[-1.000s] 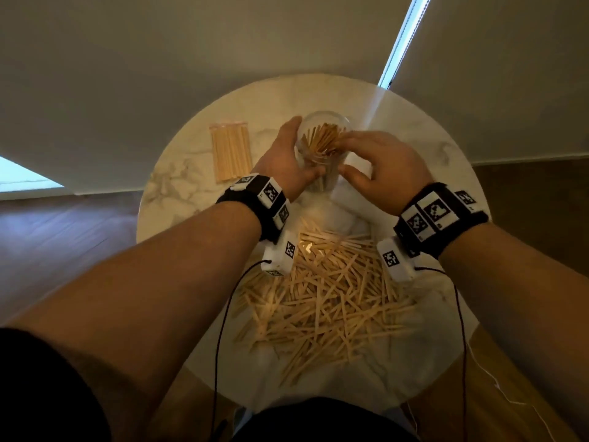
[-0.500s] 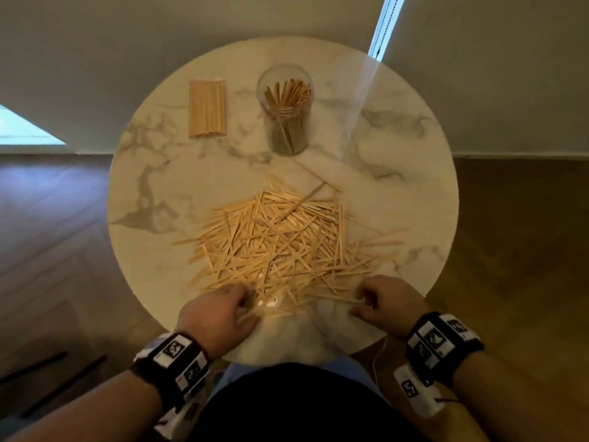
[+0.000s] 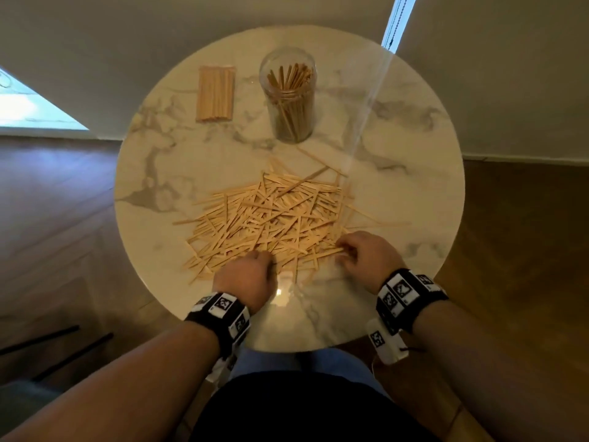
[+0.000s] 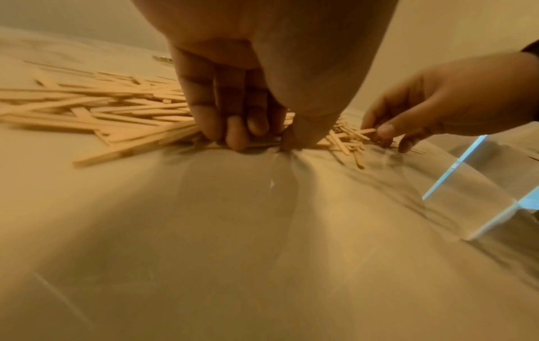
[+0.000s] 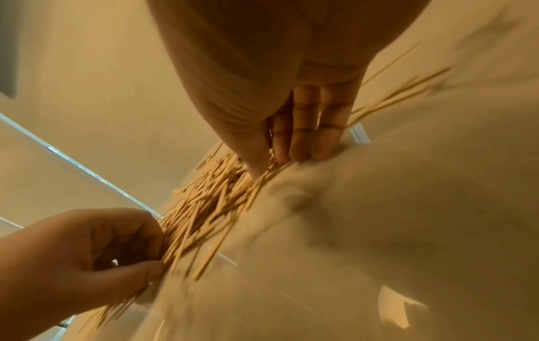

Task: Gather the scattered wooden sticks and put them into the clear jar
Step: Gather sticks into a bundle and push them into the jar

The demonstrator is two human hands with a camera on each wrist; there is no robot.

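Note:
A loose pile of thin wooden sticks (image 3: 271, 215) lies in the middle of the round marble table (image 3: 414, 173). Behind it stands the clear jar (image 3: 288, 94), upright and open, with several sticks inside. My left hand (image 3: 264, 261) sits at the pile's near edge. In the left wrist view its curled fingers (image 4: 236, 136) and thumb pinch sticks (image 4: 96, 110) against the table. My right hand (image 3: 342, 250) works the pile's near right corner. Its thumb and fingers (image 5: 297, 147) pinch a few sticks (image 5: 210, 198) there.
A neat flat bundle of sticks (image 3: 216, 94) lies to the left of the jar. A few stray sticks (image 3: 376, 221) reach toward the table's right side. Wooden floor surrounds the table, a wall stands behind it, and my lap is at its near edge.
One second ago both hands were at the jar's mouth. They came back to the pile's near edge, and since half a second ago their fingers have closed on sticks there.

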